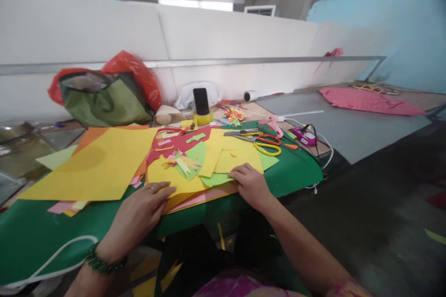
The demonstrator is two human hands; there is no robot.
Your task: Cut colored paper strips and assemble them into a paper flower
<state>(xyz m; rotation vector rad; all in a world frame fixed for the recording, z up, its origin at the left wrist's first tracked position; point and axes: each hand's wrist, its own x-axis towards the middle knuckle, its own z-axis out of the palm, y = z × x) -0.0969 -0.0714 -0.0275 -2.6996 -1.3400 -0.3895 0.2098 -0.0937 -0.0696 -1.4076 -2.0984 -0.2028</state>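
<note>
My left hand [137, 216] lies flat, fingers stretched out, on the near edge of a stack of coloured paper sheets [181, 185], with a ring on one finger and a green bead bracelet on the wrist. My right hand [250, 185] rests on the same stack further right, fingers curled down onto a yellow sheet [233, 155] and a light green sheet beneath it. Paper scraps [183, 162] in green, yellow and red lie on top of the stack between the hands.
A large yellow sheet [94, 164] lies left on the green table cover [296, 171]. Scissors [263, 141], a pink glue gun [275, 125], a phone on a tape roll [202, 104], a green and red bag [104, 90] and a white cord [52, 260] surround them.
</note>
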